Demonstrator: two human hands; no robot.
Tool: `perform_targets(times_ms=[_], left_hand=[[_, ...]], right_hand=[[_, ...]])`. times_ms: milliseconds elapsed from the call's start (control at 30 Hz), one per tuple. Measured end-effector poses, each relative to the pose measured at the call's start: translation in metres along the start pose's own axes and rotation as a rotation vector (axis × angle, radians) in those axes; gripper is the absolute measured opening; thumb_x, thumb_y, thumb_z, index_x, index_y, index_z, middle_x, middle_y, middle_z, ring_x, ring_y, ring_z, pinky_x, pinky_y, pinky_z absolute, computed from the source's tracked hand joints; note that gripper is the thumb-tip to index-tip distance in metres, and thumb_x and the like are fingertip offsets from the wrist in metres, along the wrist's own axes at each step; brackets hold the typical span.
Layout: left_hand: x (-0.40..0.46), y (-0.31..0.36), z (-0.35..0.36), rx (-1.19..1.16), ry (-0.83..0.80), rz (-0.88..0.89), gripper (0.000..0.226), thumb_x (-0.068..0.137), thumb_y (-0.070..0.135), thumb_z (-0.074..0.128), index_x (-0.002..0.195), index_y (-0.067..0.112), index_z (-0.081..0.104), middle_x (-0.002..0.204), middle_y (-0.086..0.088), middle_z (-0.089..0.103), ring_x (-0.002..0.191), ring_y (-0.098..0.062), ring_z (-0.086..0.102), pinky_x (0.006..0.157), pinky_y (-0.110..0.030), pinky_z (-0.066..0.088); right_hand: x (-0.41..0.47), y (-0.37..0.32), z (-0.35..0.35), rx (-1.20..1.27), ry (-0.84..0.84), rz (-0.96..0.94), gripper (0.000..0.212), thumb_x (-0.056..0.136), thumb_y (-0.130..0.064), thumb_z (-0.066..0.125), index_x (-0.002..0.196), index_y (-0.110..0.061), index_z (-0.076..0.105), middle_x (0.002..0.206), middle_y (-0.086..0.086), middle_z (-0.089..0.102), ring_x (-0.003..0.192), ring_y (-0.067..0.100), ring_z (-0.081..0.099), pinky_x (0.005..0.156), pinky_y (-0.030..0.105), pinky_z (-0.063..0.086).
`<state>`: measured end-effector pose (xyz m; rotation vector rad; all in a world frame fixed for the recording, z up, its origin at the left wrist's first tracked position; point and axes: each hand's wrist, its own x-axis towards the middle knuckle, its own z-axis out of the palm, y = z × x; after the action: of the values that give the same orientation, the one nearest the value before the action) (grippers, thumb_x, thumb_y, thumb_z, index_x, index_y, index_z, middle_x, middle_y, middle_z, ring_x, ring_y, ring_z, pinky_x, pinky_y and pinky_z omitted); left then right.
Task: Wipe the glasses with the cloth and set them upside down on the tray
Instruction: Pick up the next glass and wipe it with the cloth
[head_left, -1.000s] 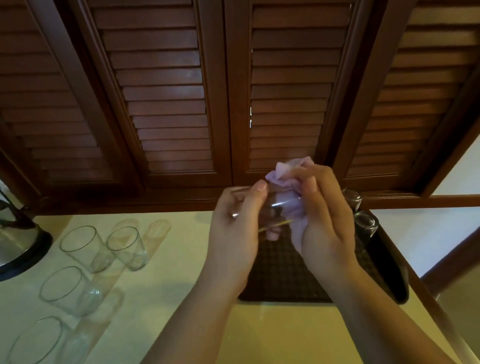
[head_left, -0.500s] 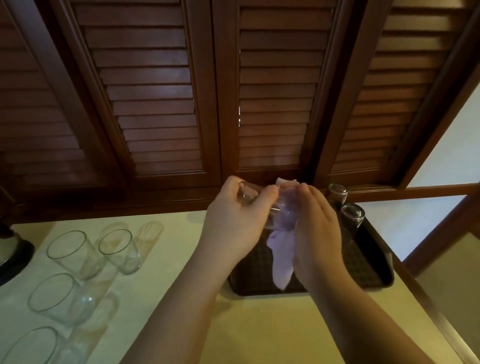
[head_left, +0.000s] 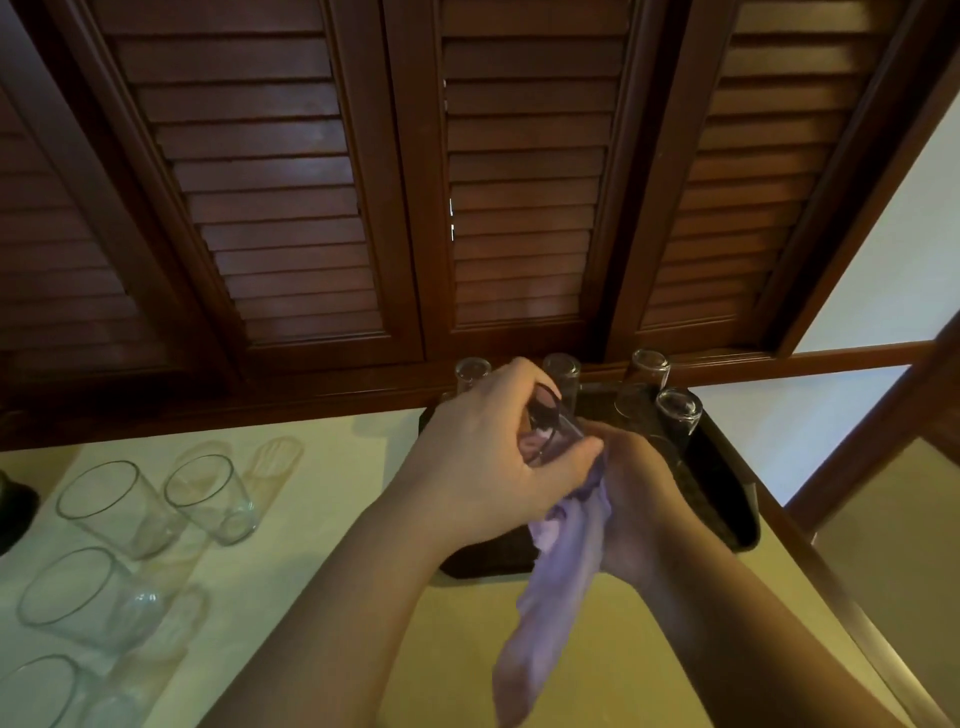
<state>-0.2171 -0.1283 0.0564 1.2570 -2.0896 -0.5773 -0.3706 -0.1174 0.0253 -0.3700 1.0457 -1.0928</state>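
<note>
You have nine glasses: four upside down on the tray (head_left: 727, 525), one held (head_left: 558, 434) over it, four lying (head_left: 210, 499) on the worktop (head_left: 322, 519) left of the tray. One tray, one cloth (head_left: 550, 613), two hands.

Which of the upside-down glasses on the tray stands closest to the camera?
The rightmost glass on the tray. It stands a step forward of the other three, which line up along the tray's back edge by the shutters.
</note>
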Motion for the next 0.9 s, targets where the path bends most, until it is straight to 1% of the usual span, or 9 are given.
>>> perform_targets(times_ms=[133, 267, 367, 433, 500, 600, 667, 800, 900], left_hand=[[0.002, -0.005, 0.001, 0.058, -0.137, 0.054, 0.048, 0.090, 0.061, 0.079, 0.126, 0.046, 0.052, 0.103, 0.027, 0.055, 0.093, 0.007, 0.061, 0.068, -0.013, 0.048], [0.004, -0.005, 0.016, 0.099, -0.138, 0.025, 0.056, 0.089, 0.068, 0.078, 0.131, 0.046, 0.050, 0.116, 0.023, 0.057, 0.100, 0.002, 0.063, 0.074, -0.012, 0.051], [0.007, 0.003, 0.036, -0.029, 0.003, -0.111, 0.042, 0.096, 0.065, 0.071, 0.125, 0.039, 0.053, 0.102, 0.020, 0.068, 0.092, 0.007, 0.068, 0.067, -0.009, 0.052], [0.011, 0.009, 0.047, -0.219, 0.081, -0.326, 0.036, 0.102, 0.066, 0.061, 0.114, 0.032, 0.060, 0.091, 0.012, 0.075, 0.077, 0.001, 0.072, 0.062, -0.014, 0.054], [0.015, 0.013, 0.054, -0.509, 0.045, -0.635, 0.050, 0.103, 0.070, 0.055, 0.106, 0.022, 0.069, 0.079, 0.005, 0.075, 0.061, -0.005, 0.067, 0.056, -0.020, 0.050], [0.015, 0.007, 0.055, -0.926, -0.085, -0.891, 0.060, 0.102, 0.068, 0.060, 0.103, 0.011, 0.078, 0.072, -0.003, 0.068, 0.050, -0.010, 0.056, 0.045, -0.020, 0.041], [0.017, -0.001, 0.057, -1.039, -0.142, -0.903, 0.066, 0.101, 0.067, 0.062, 0.121, 0.007, 0.080, 0.082, -0.007, 0.065, 0.050, -0.009, 0.052, 0.042, -0.019, 0.040], [0.020, 0.006, 0.059, -1.044, -0.108, -0.900, 0.056, 0.102, 0.065, 0.061, 0.108, 0.012, 0.078, 0.067, -0.001, 0.066, 0.047, -0.009, 0.053, 0.041, -0.018, 0.039], [0.021, 0.009, 0.063, -0.991, -0.005, -0.813, 0.061, 0.094, 0.072, 0.067, 0.115, 0.015, 0.078, 0.084, -0.004, 0.078, 0.062, -0.012, 0.065, 0.063, -0.028, 0.048]], right_hand=[[-0.007, -0.017, -0.018, -0.126, -0.059, 0.090, 0.040, 0.111, -0.029, 0.045, 0.126, 0.001, 0.065, 0.101, 0.024, 0.077, 0.076, 0.032, 0.074, 0.063, 0.041, 0.062], [0.000, -0.016, -0.026, -0.007, 0.038, 0.052, 0.042, 0.106, -0.039, 0.053, 0.121, -0.004, 0.072, 0.099, 0.016, 0.081, 0.084, 0.026, 0.077, 0.078, 0.040, 0.057], [0.000, -0.005, -0.019, 0.205, 0.040, -0.086, 0.037, 0.105, -0.044, 0.056, 0.114, -0.013, 0.074, 0.105, 0.013, 0.082, 0.105, 0.030, 0.075, 0.098, 0.042, 0.051], [0.003, 0.008, -0.021, 0.096, 0.123, -0.419, 0.028, 0.108, -0.039, 0.054, 0.104, -0.022, 0.075, 0.107, 0.010, 0.080, 0.106, 0.031, 0.075, 0.093, 0.044, 0.055], [0.007, 0.014, -0.031, -0.319, 0.218, -0.947, 0.024, 0.110, -0.033, 0.054, 0.099, -0.030, 0.075, 0.101, 0.000, 0.075, 0.099, 0.023, 0.074, 0.081, 0.034, 0.057], [0.021, 0.006, -0.058, -0.969, 0.076, -1.689, 0.020, 0.102, -0.016, 0.063, 0.098, -0.008, 0.081, 0.105, 0.006, 0.066, 0.097, 0.020, 0.067, 0.087, 0.029, 0.054], [0.026, -0.002, -0.065, -1.161, -0.008, -1.886, 0.017, 0.096, -0.012, 0.071, 0.090, -0.001, 0.083, 0.103, 0.013, 0.069, 0.098, 0.025, 0.070, 0.096, 0.032, 0.055], [0.034, -0.014, -0.069, -1.083, 0.060, -1.869, 0.016, 0.095, -0.009, 0.072, 0.087, 0.000, 0.082, 0.095, 0.019, 0.072, 0.094, 0.024, 0.070, 0.094, 0.025, 0.054], [0.019, -0.012, -0.052, -0.752, 0.149, -1.400, 0.017, 0.106, -0.020, 0.063, 0.103, -0.015, 0.079, 0.101, 0.007, 0.073, 0.097, 0.016, 0.071, 0.083, 0.023, 0.055]])
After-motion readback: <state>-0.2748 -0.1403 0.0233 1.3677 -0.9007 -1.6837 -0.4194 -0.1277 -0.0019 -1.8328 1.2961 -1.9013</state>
